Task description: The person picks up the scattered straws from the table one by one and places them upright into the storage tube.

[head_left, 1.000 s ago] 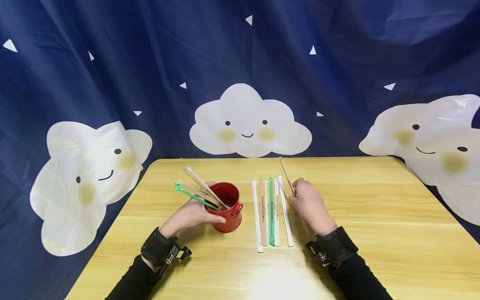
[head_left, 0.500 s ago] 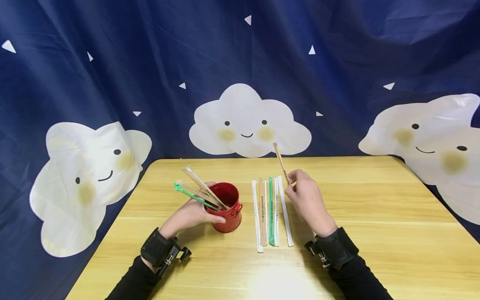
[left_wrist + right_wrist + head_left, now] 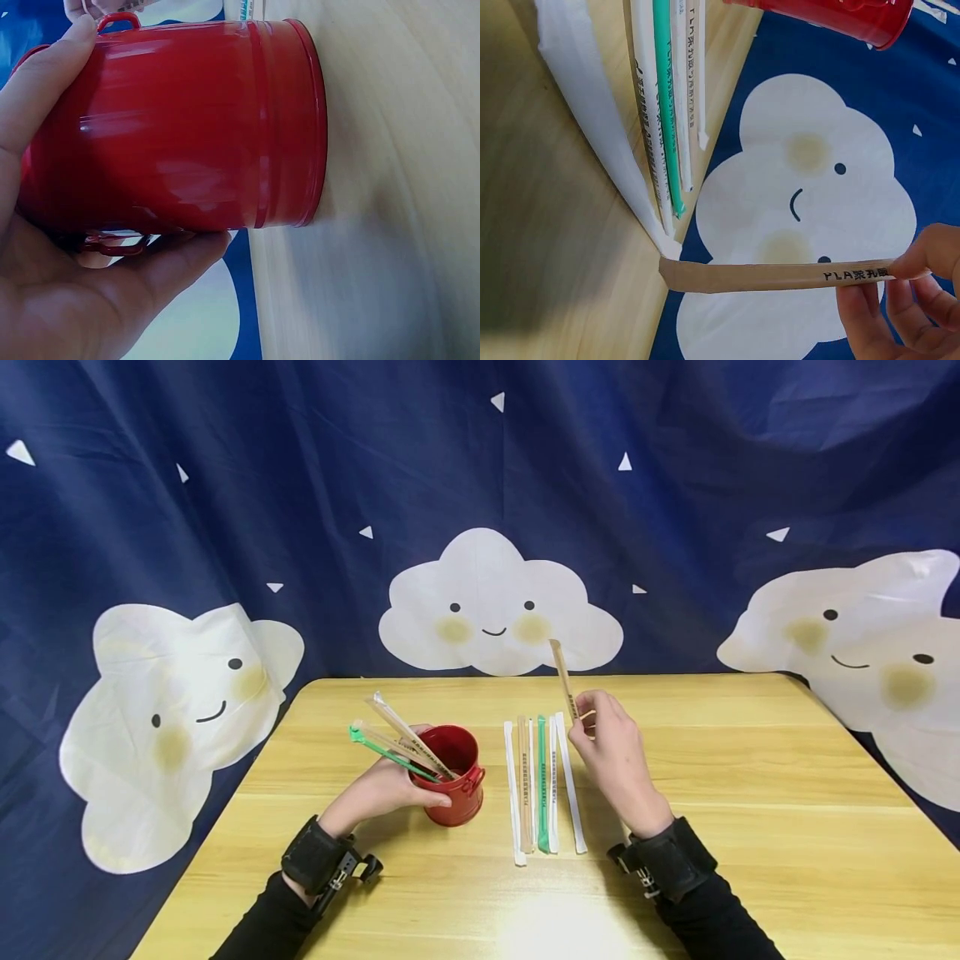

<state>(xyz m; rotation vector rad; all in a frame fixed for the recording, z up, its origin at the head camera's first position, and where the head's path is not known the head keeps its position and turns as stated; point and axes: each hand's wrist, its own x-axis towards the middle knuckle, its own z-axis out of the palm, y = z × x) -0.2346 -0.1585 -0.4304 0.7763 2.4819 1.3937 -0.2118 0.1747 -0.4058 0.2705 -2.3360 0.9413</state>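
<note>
My left hand (image 3: 384, 792) grips a small red metal bucket (image 3: 467, 803) around its side, thumb toward the front. In the left wrist view the bucket (image 3: 172, 127) has its base close to the table. Several paper-wrapped straws (image 3: 405, 747), brown, white and green-ended, lean out of it to the left. My right hand (image 3: 617, 764) pinches a brown paper-wrapped straw (image 3: 564, 679) between thumb and fingers. That straw stands raised, its free end pointing up and away; dark print shows on its wrapper (image 3: 780, 276) in the right wrist view.
Between the hands, wrapped straws lie side by side: white ones (image 3: 513, 793), a brown one (image 3: 525, 785) and a green one (image 3: 543, 785). They rest on a wooden table (image 3: 787, 827). A blue curtain (image 3: 315, 460) with white clouds hangs behind the table's far edge.
My right hand has raised the brown straw from low over the table and shifted slightly left and away, turning the straw more upright. My left hand and the bucket stay put.
</note>
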